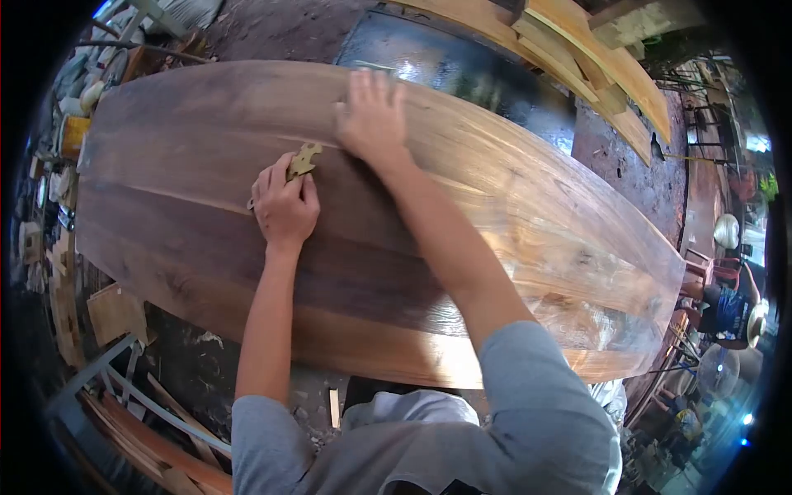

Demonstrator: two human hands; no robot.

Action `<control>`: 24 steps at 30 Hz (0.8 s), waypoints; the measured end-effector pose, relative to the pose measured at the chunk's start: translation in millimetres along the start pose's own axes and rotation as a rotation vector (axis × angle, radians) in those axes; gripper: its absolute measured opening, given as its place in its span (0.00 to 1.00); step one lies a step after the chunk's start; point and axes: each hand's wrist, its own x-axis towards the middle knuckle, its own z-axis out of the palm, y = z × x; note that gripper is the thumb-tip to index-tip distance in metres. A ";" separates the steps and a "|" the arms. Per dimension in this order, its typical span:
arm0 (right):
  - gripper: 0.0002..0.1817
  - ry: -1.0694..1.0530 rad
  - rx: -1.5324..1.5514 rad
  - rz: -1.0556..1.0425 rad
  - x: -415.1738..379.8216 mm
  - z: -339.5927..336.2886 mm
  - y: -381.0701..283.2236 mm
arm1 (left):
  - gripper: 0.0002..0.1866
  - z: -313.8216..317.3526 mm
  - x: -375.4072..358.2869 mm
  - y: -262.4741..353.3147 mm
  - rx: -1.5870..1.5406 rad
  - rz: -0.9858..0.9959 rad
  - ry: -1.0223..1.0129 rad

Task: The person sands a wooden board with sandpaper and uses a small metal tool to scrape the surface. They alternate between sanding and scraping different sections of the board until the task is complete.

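A long, dark brown wooden panel [371, 272] with curved edges and visible grain lies across the view. My left hand [285, 198] is over its left half, fingers wrapped round a small yellowish-green piece [305, 162] with notched edges that sticks out between thumb and fingers. Farther up and to the right, my right hand [373, 115] lies flat near the panel's far edge, its fingers spread and nothing in it. Light reflects off the panel's right half.
Beyond the panel are a dark glossy sheet [462, 70] and stacked boards [594, 66] at the upper right. A metal frame [157, 404] and wood pieces stand at the lower left. A fan [718, 369] and red chairs [700, 268] are at the right.
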 end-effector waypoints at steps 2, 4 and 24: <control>0.37 0.017 0.026 0.007 0.3 -4.0 13.2 | 0.11 -1.1 0.1 -1.5 0.003 0.019 -0.012; 0.37 -0.107 0.101 -0.121 -29.6 -39.2 63.7 | 0.11 0.3 -2.6 -1.7 0.005 0.002 0.017; 0.36 0.011 0.009 0.141 -52.2 -58.1 161.4 | 0.13 32.3 -13.6 68.7 0.167 0.026 0.035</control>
